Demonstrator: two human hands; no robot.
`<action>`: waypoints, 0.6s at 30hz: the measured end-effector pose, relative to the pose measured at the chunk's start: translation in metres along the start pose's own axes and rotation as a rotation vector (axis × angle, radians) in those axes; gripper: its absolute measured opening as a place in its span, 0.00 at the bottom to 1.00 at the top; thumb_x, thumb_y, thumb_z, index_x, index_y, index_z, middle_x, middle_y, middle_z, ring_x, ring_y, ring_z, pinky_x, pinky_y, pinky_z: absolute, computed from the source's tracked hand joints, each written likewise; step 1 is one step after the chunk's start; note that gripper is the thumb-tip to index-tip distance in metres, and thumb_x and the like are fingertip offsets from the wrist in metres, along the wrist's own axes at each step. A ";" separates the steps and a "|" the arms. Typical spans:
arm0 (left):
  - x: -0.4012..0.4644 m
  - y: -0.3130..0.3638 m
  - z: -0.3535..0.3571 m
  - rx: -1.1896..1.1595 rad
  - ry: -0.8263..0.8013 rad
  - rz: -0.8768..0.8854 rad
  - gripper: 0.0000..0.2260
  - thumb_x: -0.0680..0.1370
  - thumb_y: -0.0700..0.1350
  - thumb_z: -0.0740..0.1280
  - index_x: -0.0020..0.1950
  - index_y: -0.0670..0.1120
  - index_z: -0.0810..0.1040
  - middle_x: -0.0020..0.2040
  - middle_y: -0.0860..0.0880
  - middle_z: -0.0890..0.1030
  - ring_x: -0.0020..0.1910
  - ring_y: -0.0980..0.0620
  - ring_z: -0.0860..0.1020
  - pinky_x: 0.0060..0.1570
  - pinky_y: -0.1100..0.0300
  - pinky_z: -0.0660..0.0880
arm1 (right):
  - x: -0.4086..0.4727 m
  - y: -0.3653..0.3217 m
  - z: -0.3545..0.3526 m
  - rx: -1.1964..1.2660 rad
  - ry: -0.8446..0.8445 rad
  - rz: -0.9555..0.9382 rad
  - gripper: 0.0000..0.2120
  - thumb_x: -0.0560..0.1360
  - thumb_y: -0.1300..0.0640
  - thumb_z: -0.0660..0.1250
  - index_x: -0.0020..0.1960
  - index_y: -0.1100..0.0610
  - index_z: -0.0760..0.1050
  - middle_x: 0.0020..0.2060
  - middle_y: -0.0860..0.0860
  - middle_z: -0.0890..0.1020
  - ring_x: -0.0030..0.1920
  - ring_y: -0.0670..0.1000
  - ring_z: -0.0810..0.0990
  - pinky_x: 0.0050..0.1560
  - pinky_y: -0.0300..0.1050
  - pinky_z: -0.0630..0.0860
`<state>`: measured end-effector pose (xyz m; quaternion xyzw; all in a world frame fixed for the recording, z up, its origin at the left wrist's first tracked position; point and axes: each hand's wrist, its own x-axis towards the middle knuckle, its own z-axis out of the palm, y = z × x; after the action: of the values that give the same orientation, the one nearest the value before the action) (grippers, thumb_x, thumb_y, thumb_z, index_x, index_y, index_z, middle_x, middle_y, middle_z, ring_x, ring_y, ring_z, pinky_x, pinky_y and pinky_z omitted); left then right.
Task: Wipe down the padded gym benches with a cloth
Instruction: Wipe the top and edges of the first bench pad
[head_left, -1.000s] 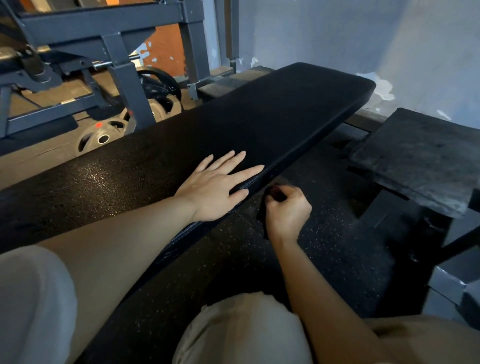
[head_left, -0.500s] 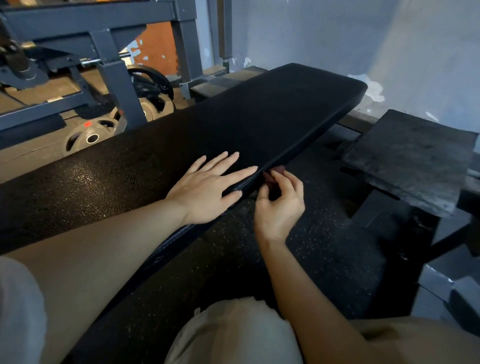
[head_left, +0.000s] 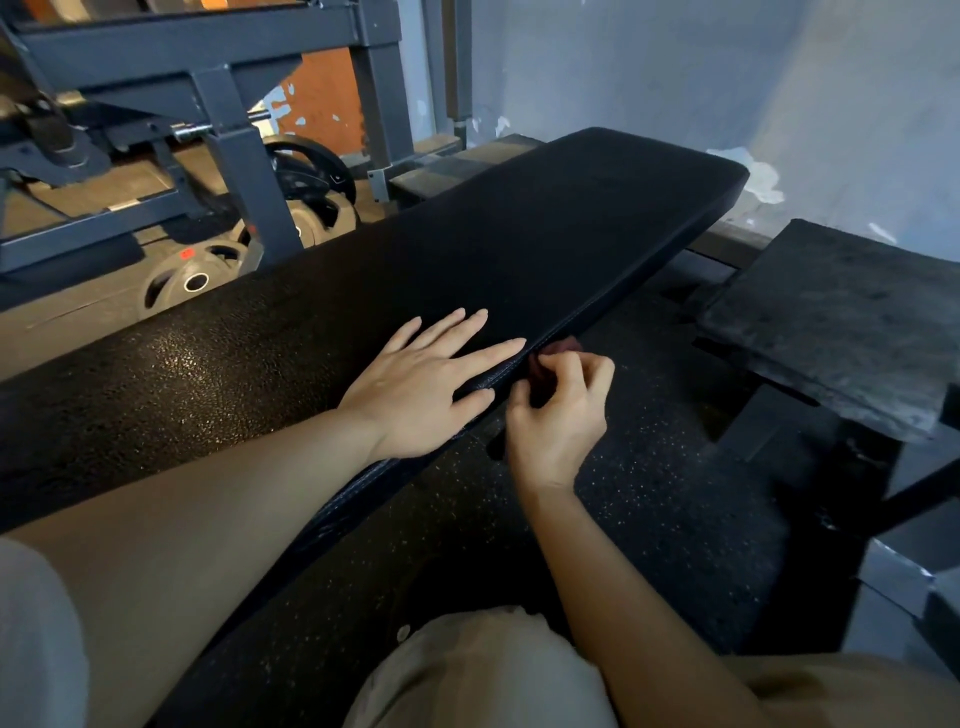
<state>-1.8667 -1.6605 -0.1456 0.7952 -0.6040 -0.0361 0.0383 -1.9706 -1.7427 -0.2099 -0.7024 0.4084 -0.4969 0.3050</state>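
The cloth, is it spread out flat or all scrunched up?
Scrunched up. The dark reddish cloth is bunched in the right hand, whose fingers pinch it against the bench side edge.

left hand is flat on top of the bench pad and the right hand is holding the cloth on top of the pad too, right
Not quite. The left hand does lie flat on top of the bench pad, but the right hand pinches the dark red cloth against the pad's side edge, below the top surface, not on top of it. The head view shows this.
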 end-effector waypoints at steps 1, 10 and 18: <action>0.000 0.000 0.000 -0.002 0.000 0.000 0.24 0.83 0.56 0.52 0.75 0.69 0.45 0.80 0.56 0.42 0.77 0.58 0.39 0.75 0.54 0.38 | 0.006 0.003 -0.001 -0.001 -0.016 0.011 0.10 0.69 0.66 0.71 0.49 0.59 0.77 0.51 0.50 0.71 0.48 0.51 0.77 0.49 0.45 0.77; 0.002 -0.002 0.001 -0.015 0.018 0.011 0.24 0.83 0.57 0.53 0.76 0.69 0.46 0.80 0.56 0.43 0.77 0.58 0.40 0.75 0.54 0.38 | 0.017 0.001 -0.005 0.088 0.023 0.100 0.13 0.69 0.66 0.70 0.52 0.59 0.75 0.53 0.47 0.70 0.50 0.47 0.73 0.53 0.35 0.71; -0.009 0.001 0.000 -0.217 0.228 -0.002 0.20 0.81 0.52 0.62 0.74 0.56 0.68 0.76 0.54 0.64 0.76 0.59 0.57 0.75 0.60 0.51 | 0.011 -0.010 -0.019 0.158 0.036 0.141 0.16 0.69 0.68 0.70 0.55 0.59 0.75 0.55 0.51 0.72 0.51 0.44 0.73 0.55 0.31 0.71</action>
<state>-1.8703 -1.6520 -0.1458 0.7861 -0.5873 -0.0110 0.1923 -1.9844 -1.7479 -0.1909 -0.6365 0.4219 -0.5175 0.3862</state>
